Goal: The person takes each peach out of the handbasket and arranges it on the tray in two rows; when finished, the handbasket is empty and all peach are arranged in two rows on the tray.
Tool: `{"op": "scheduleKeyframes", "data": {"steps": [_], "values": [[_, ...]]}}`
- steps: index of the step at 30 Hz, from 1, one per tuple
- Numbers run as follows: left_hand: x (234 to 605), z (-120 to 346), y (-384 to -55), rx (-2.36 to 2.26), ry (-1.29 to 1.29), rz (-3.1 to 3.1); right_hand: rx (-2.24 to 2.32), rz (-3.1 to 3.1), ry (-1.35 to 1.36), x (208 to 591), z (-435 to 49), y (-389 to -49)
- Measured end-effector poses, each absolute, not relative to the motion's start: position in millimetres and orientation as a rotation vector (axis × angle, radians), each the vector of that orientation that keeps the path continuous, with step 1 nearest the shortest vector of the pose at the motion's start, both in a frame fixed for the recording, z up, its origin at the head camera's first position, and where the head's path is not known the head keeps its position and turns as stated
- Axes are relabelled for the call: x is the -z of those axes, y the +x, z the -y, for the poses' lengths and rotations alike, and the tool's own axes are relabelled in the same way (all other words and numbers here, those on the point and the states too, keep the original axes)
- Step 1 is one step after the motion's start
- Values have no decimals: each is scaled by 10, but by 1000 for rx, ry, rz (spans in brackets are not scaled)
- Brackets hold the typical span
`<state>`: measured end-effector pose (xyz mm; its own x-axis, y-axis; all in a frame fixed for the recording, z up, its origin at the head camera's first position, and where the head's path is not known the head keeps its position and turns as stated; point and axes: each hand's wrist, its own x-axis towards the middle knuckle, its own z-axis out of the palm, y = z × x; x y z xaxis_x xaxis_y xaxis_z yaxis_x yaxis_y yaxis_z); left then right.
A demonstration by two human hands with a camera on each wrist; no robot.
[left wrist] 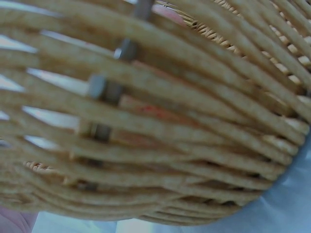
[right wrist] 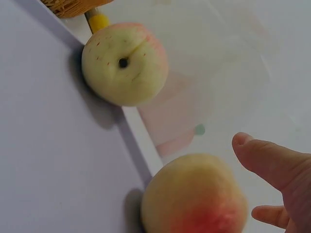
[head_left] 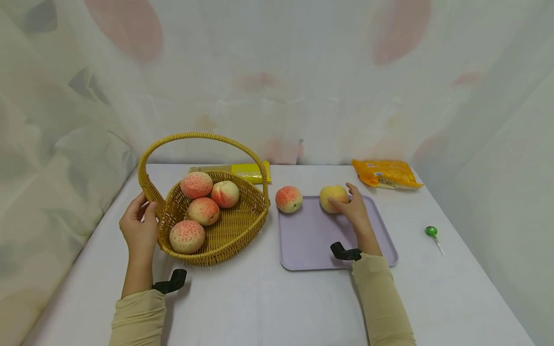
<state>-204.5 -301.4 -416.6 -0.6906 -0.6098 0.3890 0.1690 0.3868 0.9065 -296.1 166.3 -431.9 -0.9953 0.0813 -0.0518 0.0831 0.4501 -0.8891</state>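
At the left, a woven basket (head_left: pixel 235 226) with a tall arched handle holds several peaches, one of them a speckled peach (head_left: pixel 187 237). My left hand (head_left: pixel 140 228) holds the basket's left side at the foot of the handle; its wrist view shows only blurred wicker (left wrist: pixel 160 116). At the far edge of the lilac tray (head_left: pixel 311 245) sits a yellow peach (head_left: pixel 331 196). Around it, my right hand (head_left: pixel 352 209) spreads its thumb and fingers. In the right wrist view, a gap separates the visible fingers (right wrist: pixel 267 155) from this peach (right wrist: pixel 194 194).
A red-and-cream peach (head_left: pixel 288 199) rests at the tray's far left corner. Behind the basket lies a yellow packet (head_left: pixel 248 171). An orange bag (head_left: pixel 387 174) lies at the back right, and a green lollipop (head_left: pixel 431 232) nearer the right edge.
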Motion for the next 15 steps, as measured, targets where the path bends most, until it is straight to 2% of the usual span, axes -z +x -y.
{"op": "scheduleKeyframes", "data": {"steps": [8,15], "values": [[4163,3026,-2049,1393,386,1924,1734,-2855,40,4045,-1550,-2821],[4180,3037,-2063,1419,380,1904,1999,-2740,-243,3705,-1156,-2516]]}}
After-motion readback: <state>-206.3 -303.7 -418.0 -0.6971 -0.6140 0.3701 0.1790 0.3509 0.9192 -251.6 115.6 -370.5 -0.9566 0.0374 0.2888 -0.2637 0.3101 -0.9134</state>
